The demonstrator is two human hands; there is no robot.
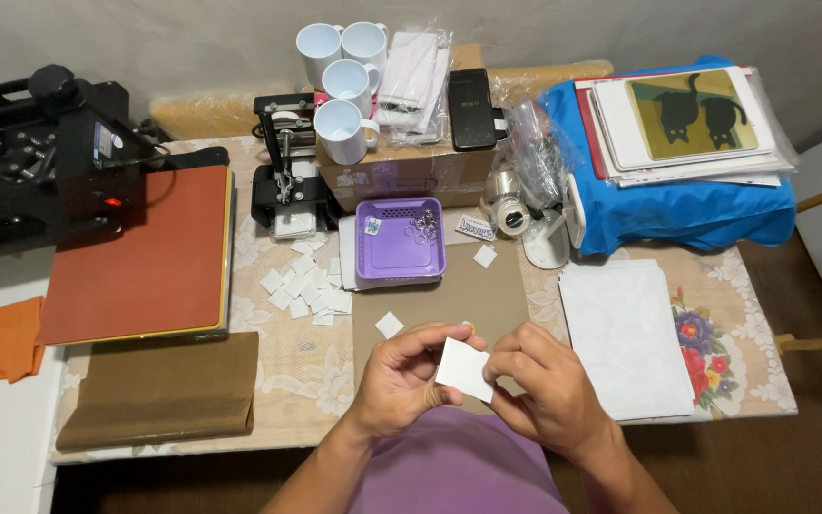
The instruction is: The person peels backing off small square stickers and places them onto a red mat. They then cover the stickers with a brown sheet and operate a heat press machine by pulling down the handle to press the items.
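Near the table's front edge, my left hand (411,376) and my right hand (542,385) together pinch a small white square piece (465,368). The left fingers curl on its left edge, and the right fingers hold its right side. The hands hover over a brown sheet (497,281). One loose white square (389,325) lies on that sheet just left of my left hand. A pile of several white squares (304,284) lies farther left. A purple basket (400,240) with small metal rings stands behind the sheet.
A black heat press (40,162) with an orange-red pad (145,252) fills the left side. White mugs (344,71) sit on a cardboard box at the back. White paper sheets (625,333) lie to the right, a blue bundle (687,209) with boards behind them.
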